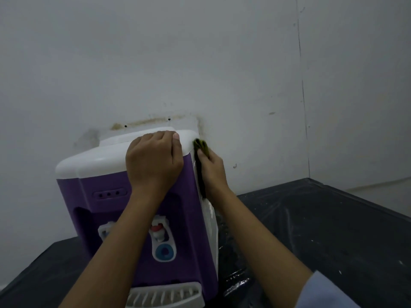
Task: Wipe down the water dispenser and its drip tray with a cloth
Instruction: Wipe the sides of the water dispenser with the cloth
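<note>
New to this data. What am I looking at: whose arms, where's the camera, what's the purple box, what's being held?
There is no robot here. A person works with bare hands, and the single picture comes from a wide-angle camera worn on their head, looking forward and down. So the two arms reaching in from the bottom are the wearer's own.

The purple box with a white lid is a tabletop water dispenser. It stands on a black, plastic-covered surface against a pale wall. At its foot sits the white slotted drip tray, with the taps above it.

The left hand rests on the lid's near corner, apparently steadying the unit. The right hand grips a dark cloth with a yellow-green patch and holds it against the dispenser's right side.
</note>
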